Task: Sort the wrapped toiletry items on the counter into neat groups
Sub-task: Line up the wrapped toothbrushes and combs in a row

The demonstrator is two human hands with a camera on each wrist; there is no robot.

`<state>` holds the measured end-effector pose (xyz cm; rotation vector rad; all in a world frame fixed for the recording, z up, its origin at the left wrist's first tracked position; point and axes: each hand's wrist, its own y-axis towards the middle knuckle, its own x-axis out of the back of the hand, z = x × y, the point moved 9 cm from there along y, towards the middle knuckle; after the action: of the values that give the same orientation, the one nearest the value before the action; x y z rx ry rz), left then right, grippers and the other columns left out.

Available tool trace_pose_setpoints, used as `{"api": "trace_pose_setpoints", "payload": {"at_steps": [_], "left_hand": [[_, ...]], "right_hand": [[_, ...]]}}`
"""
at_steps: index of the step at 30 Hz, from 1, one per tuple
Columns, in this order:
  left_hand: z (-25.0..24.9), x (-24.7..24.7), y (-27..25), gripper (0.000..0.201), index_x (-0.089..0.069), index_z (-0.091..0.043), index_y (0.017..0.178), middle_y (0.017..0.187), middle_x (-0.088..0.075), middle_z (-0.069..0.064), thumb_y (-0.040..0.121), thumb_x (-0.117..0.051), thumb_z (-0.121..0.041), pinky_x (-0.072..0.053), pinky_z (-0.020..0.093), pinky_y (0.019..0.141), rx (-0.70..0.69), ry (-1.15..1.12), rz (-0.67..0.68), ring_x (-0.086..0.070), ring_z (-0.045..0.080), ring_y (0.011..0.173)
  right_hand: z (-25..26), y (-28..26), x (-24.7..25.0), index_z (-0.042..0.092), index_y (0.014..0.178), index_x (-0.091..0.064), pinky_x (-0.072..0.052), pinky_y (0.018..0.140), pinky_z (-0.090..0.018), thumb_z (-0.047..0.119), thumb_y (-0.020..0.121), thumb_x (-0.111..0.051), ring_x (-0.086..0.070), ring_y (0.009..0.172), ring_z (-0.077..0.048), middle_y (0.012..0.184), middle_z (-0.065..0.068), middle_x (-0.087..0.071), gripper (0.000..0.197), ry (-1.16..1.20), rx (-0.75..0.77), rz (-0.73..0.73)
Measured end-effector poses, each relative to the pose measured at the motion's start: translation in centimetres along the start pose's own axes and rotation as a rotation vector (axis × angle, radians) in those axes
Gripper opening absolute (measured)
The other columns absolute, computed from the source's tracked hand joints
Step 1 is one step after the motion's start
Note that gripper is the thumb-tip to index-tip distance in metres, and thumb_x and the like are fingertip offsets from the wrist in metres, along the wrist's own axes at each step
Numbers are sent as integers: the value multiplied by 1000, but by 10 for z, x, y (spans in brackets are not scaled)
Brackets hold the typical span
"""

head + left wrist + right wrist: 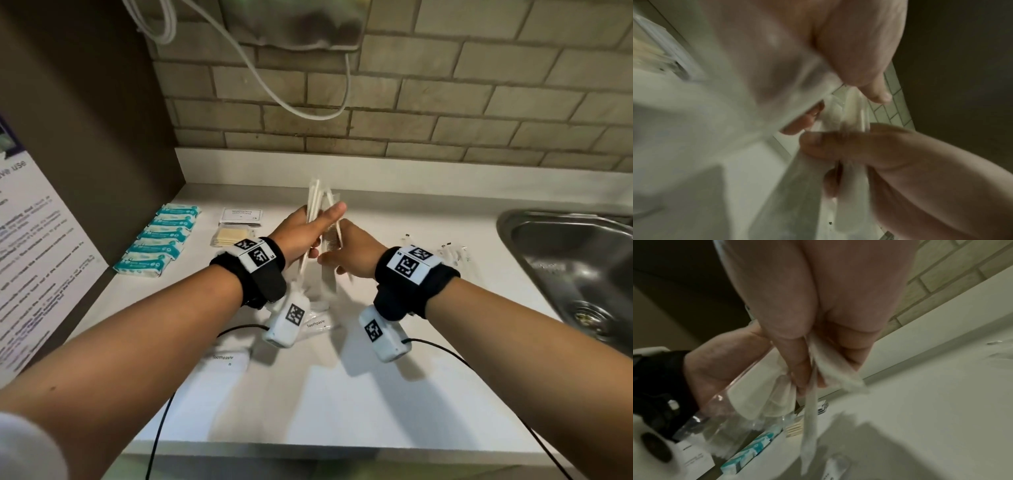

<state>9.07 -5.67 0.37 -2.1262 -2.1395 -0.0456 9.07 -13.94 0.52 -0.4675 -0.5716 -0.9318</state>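
A white counter [394, 377] runs under a brick wall [445, 85], with a steel sink [575, 267] at the right. A printed notice [37, 260] leans at the left. Beside it lies a neat row of teal soap packs [159, 240], then a stack of sachets [239, 222]. Two toothpaste boxes [229, 359] sit near the front, one partly under the left wrist camera. Small clear packets [452, 251] lie scattered by the sink. Above mid-counter, the left hand [301, 233] grips a bundle of wrapped toothbrushes [313, 205] upright. The right hand [356, 250], touching it, pinches a wrapped comb [330, 236] against the bundle.
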Motion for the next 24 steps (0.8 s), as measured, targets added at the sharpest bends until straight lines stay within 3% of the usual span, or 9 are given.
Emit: {"api": "trace_pose_setpoints", "payload": {"at_steps": [2,4,7,10,12,15,19,22,24], "left_hand": [[1,0,-1,41,-59,-17,94,81,-63,6,77,-70,-52,-47,28,58,-6,21,17,-59,19,68],[2,8,-4,38,-61,-13,99,81,-61,7,80,-72,-43,-43,27,54,4,29,-18,-53,18,63],[4,29,-9,21,-60,-12,99,67,-51,2,89,-66,-30,-39,22,46,26,127,-90,-44,13,54],[8,57,-17,13,-57,-22,86,64,-48,-3,92,-61,-32,-40,22,49,46,218,-148,-43,12,55],[10,76,-24,10,-58,-23,91,71,-52,-2,93,-59,-33,-42,20,52,59,223,-181,-46,13,61],[11,104,-35,27,-60,-17,114,89,-65,1,94,-56,-34,-44,27,66,81,209,-233,-55,17,79],[10,119,-48,32,-55,-16,123,95,-72,0,95,-55,-32,-42,23,61,84,175,-216,-62,11,81],[12,127,-57,29,-58,-16,118,96,-74,1,95,-57,-32,-42,21,57,81,191,-216,-63,4,72],[15,132,-62,29,-60,-15,117,94,-74,0,94,-58,-32,-42,21,56,79,191,-228,-63,3,70]], "right_hand": [[13,-1,-7,10,104,-53,-50,54,-21,5,88,-61,-58,63,-12,76,2,-59,19,-84,64,39],[21,-1,-12,11,110,-55,-45,52,-10,5,85,-67,-56,65,-3,79,9,-56,28,-96,106,60],[15,0,-21,11,121,-47,-48,58,-15,20,75,-80,-58,71,-6,89,9,-57,58,-116,70,120],[-2,-3,-35,14,142,-34,-49,95,-30,32,65,-87,-57,111,-17,125,3,-55,94,-229,-41,256],[-8,-9,-46,19,148,-27,-40,107,-32,30,63,-88,-46,130,-20,145,4,-44,106,-351,-66,342],[-7,-15,-71,17,144,-36,-40,97,-25,15,67,-84,-47,129,-21,143,2,-46,91,-596,9,441],[-6,-19,-97,14,148,-31,-37,84,-13,6,78,-67,-47,130,-23,145,-3,-45,78,-645,43,547],[-4,-10,-99,19,138,-41,-43,99,-26,20,69,-70,-51,124,-25,138,0,-46,75,-751,71,529],[1,-5,-104,17,122,-49,-47,93,-35,24,71,-68,-55,114,-30,125,-5,-48,54,-898,117,515]]}}
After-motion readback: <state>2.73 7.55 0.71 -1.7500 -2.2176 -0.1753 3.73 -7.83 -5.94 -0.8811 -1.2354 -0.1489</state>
